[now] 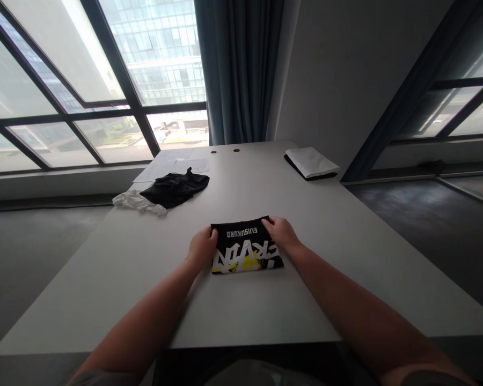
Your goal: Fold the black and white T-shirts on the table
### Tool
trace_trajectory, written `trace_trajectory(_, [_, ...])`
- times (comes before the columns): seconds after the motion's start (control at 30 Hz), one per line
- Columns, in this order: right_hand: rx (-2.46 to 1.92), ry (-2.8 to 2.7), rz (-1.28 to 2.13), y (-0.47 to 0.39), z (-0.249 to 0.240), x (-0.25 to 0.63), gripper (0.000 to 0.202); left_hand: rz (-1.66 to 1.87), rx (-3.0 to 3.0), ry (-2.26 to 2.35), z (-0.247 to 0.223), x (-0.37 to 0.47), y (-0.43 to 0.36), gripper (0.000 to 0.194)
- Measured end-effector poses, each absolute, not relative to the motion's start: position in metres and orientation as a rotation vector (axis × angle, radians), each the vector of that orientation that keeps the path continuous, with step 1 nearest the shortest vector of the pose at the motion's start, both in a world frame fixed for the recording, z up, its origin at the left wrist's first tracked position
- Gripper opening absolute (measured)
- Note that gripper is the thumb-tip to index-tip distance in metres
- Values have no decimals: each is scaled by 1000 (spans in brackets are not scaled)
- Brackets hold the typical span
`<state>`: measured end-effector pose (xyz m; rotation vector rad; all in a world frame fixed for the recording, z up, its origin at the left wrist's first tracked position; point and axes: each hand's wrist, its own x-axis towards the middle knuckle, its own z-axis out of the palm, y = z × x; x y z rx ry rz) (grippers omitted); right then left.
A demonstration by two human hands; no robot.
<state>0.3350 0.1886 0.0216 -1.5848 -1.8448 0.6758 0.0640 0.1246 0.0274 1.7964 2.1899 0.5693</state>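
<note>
A folded black cloth [245, 246] with white lettering and a yellow print lies near the middle of the white table [241, 311], its printed side up. My left hand [202, 246] grips its upper left corner, thumb on top. At the upper right corner, my right hand [280, 230] pinches the edge between thumb and fingers. The underside of the cloth is hidden, as are the fingertips beneath it.
Toward the table's far left lie a crumpled black cloth [175, 187], a crumpled white cloth [139, 202] and papers [171, 163]. A folded white and black cloth [312, 162] rests at the far right. Beyond are windows and a blue curtain [241, 69].
</note>
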Motion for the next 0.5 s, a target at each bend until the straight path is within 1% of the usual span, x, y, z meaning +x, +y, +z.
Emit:
trace_trajectory(0.1, [-1744,-1983,427,212,7,329,27,464,1765,2252,16,61,148,32])
trace_trajectory(0.17, [-1761,-2042,265,217,-4,330,24,460,1799,2275,8,57,154,27])
trace_trajectory(0.23, [-1676,-2082,128,219,-13,332,19,563,1915,2259,2,52,158,21])
trace_trajectory(0.27, [-1618,-2089,89,221,-17,333,17,640,1994,2211,-1,50,160,23])
trace_trajectory(0.3, [-1569,-2088,77,223,-21,334,17,705,2073,2129,-3,48,162,29])
trace_trajectory(0.37, [-1506,-2073,121,228,-27,336,23,733,2188,1933,-6,44,169,38])
trace_trajectory(0.43, [-1465,-2073,194,234,-31,338,24,673,2224,1801,-7,41,177,36])
trace_trajectory(0.5, [-1438,-2075,254,238,-32,340,21,646,2212,1744,-7,38,185,30])
